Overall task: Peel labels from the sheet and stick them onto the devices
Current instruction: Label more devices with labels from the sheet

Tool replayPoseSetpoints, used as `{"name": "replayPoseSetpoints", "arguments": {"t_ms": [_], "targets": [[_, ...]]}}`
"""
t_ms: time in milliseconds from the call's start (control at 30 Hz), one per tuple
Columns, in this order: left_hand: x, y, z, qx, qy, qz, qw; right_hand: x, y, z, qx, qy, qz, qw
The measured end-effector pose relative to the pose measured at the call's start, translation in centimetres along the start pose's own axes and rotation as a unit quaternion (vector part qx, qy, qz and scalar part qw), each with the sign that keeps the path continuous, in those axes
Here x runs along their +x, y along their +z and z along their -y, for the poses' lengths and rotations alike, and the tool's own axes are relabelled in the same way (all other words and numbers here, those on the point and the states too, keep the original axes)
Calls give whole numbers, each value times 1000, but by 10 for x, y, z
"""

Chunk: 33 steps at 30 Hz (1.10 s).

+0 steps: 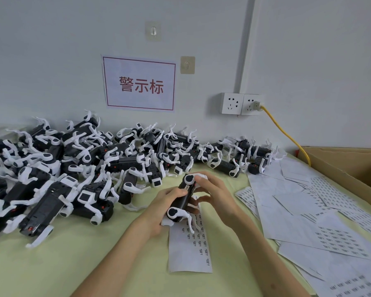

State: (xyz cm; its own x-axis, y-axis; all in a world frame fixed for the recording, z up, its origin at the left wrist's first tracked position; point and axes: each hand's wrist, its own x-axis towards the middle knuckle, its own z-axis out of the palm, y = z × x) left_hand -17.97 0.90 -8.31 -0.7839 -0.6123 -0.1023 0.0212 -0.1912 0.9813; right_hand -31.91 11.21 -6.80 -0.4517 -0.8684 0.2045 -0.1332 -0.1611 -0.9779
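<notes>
I hold one black-and-white device [183, 198] above the table, its long body running from near to far. My left hand [162, 207] grips its left side and near end. My right hand [212, 194] wraps the far right side, fingers pressing on the body. A narrow label sheet [191, 251] with rows of small dark labels lies flat on the green table just under and in front of the device. Whether a peeled label is on a fingertip is hidden.
A large heap of the same devices [77, 166] covers the table's left and back. Loose label sheets and blank backing papers [321, 213] are strewn at the right. A cardboard box [351, 168] stands at far right; a yellow cable [287, 133] runs to wall sockets [241, 103].
</notes>
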Motion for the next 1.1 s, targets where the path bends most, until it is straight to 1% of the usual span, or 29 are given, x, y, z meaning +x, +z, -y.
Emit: {"name": "replayPoseSetpoints", "arguments": {"t_ms": [33,100,200,267,333,400,467,567,633,733,800,867,900,1000,1067,1100], "targets": [[0,-1,0,-33,-9,16,999,1,-1,0,11,1,-3,1000],[-1,-2,-1,-139,-18,43,989,2,-2,1,53,0,-4,999],[0,-6,-2,-255,2,51,965,4,-7,2,126,18,-14,992],[1,-10,-3,-305,26,46,951,6,-11,1,181,49,-21,982],[1,-14,-4,-334,55,30,940,7,-13,0,199,70,-23,977],[1,-18,-6,-345,84,6,935,7,-11,0,193,83,-24,977],[3,-19,-7,-324,102,-13,940,6,-9,0,173,90,-2,981],[6,-17,-5,-288,97,-45,952,4,-6,1,118,117,39,985],[9,-17,-4,-275,93,-55,955,2,-5,2,107,141,49,983],[12,-18,0,-251,80,-80,961,2,-10,6,141,163,38,976],[15,-19,4,-213,73,-103,969,3,-20,13,185,163,18,969],[18,-20,9,-180,68,-113,975,6,-40,25,277,133,-34,951],[19,-19,10,-168,69,-112,977,8,-55,34,341,102,-72,932],[21,-17,11,-138,69,-112,982,10,-117,70,503,-26,-155,850],[21,-14,11,-127,68,-117,983,6,-156,86,549,-96,-221,800],[20,-13,11,-123,68,-121,983,4,-169,89,548,-105,-250,791]]}}
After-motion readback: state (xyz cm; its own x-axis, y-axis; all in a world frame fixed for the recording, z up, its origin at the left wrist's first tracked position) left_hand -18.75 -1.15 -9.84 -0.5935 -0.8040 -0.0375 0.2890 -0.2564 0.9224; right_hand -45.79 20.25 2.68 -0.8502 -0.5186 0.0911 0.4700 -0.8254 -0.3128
